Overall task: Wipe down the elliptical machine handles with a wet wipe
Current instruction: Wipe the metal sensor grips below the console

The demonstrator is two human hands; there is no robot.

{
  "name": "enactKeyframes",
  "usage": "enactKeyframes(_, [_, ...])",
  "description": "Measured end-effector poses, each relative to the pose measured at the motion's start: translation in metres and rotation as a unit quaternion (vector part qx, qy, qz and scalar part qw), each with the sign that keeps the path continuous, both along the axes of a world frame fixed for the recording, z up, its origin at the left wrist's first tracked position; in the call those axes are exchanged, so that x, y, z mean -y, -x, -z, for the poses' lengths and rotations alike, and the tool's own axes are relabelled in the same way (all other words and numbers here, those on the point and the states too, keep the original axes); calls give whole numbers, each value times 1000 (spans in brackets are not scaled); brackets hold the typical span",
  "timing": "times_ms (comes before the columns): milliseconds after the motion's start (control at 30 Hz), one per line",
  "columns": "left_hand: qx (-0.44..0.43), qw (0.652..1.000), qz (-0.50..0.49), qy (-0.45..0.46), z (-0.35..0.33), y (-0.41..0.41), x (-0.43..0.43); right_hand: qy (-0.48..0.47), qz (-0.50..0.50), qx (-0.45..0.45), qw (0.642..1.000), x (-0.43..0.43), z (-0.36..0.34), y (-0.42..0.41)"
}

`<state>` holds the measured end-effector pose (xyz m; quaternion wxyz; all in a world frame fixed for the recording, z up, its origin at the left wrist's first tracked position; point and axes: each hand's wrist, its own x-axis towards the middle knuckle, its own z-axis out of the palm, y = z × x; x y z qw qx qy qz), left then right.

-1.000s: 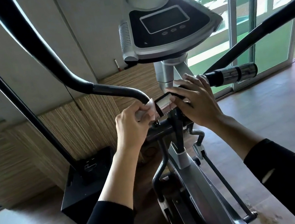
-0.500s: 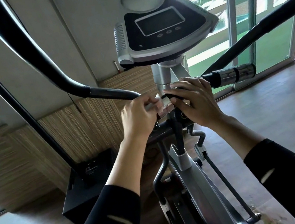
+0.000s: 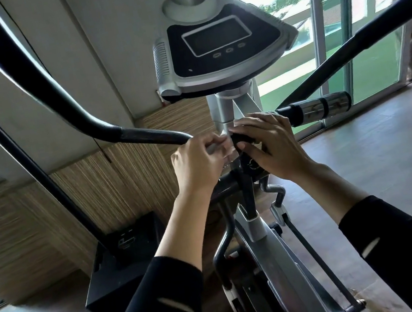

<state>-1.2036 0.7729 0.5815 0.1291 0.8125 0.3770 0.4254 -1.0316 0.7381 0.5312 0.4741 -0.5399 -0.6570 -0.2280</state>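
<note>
L hand [image 3: 197,162] and R hand [image 3: 272,148] nearly touching at centre post [image 3: 222,114], just below console [image 3: 220,43]. L hand: fingers curled round inner end of L fixed handle [image 3: 151,135], pinching wet wipe [image 3: 221,148] against it. Wipe shows only as pale sliver btwn hands, blurred. R hand: fingers and thumb wrapped over black inner end of R fixed handle [image 3: 320,108]; its silver sensor section bare beyond knuckles. L swing handle [image 3: 20,78] and R swing handle [image 3: 369,25] untouched. Wood floor [image 3: 391,150] below, glass doors [image 3: 341,22] to R.

Black handle [image 3: 100,127], silver-and-black console [image 3: 222,51], striped tan wall panel [image 3: 109,189], black sleeves [image 3: 155,310]
</note>
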Motion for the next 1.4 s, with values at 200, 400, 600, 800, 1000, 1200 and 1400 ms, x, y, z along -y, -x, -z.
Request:
enactKeyframes(200, [-13, 997, -16, -69, 10, 15, -1, 0, -26, 0, 1000, -2, 2, -6])
enactKeyframes(400, [-30, 993, -30, -106, 18, 2, -1, 2, -33, 14, 999, -1, 3, -10])
enactKeyframes(600, [-19, 992, -47, -114, 20, 21, -2, -10, -38, 23, 999, -3, 5, -13])
enactKeyframes(800, [-47, 981, -85, -166, 28, 15, 8, -2, -42, 51, 998, -4, 1, -22])
enactKeyframes(1000, [-49, 975, -78, -202, 30, 3, 11, -9, -68, 40, 997, -9, -3, -32])
enactKeyframes(1200, [-61, 956, -93, -271, 39, 9, 10, -14, -75, 31, 997, -12, 1, -32])
enactKeyframes(1400, [-75, 944, -94, -306, 37, -5, 10, -30, -77, 12, 996, -13, 4, -29])
